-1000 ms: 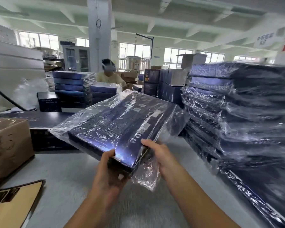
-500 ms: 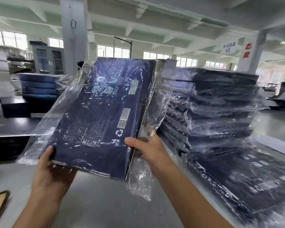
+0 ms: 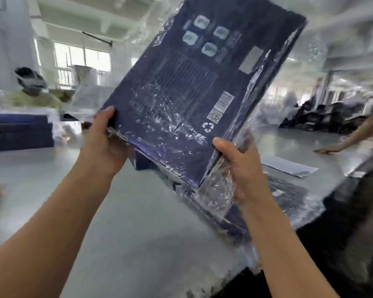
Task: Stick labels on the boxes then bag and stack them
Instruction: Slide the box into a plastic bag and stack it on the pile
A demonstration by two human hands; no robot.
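Gripping bagged box [image 3: 181, 100], tilted up off surface [image 3: 138, 233] toward 12 o'clock, with left hand [image 3: 105, 145] at its 8 o'clock edge and right hand [image 3: 239, 168] at 5 o'clock corner; risks slipping inside slick loose bag [image 3: 220, 196].

Box [image 3: 187, 100] in bag [image 3: 219, 196], above table [image 3: 138, 222].

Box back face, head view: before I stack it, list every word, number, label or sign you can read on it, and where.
No words or numbers are legible on the box.
Recycling symbol: the only clear sign, lower right of the face.
QR code: visible, not readable.
White label above it: print too small.
Grey sticker: blurred, no text made out.
Central print block: blurred.
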